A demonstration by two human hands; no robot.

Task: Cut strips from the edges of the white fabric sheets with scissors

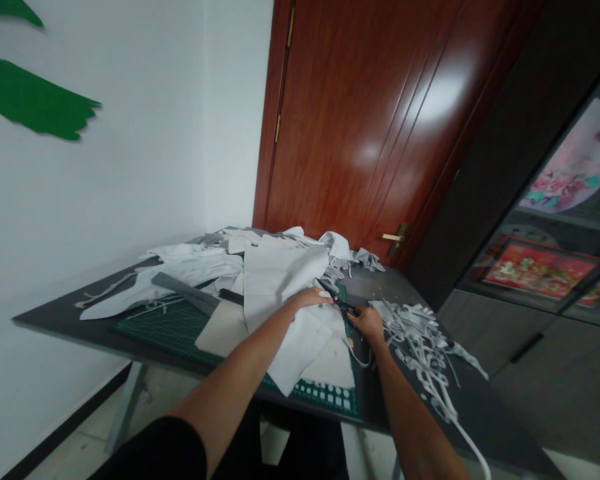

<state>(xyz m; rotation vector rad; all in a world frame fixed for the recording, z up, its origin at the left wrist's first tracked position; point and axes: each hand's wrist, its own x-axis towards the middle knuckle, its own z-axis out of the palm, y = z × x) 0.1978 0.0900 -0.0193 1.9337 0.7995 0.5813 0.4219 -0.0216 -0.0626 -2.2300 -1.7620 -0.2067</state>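
My left hand (313,297) is closed on the edge of a large piece of white fabric (270,273), which drapes over the middle of the table and hangs toward its front edge. In my right hand (369,323) is a pair of dark-handled scissors (347,307), their blades pointing left at the fabric by my left fingers. Whether the blades are apart I cannot tell. Under the fabric lie beige sheets (225,331) and a green cutting mat (165,328). A thin pale strip (363,362) curls just below my right hand.
Tangled grey and white scraps (425,347) spread over the table's right side, one strip hanging off the front. White cloth (185,270) is heaped at the left, with a grey strip (185,291) beside it. More scraps (337,245) lie at the back, near the wooden door (350,133).
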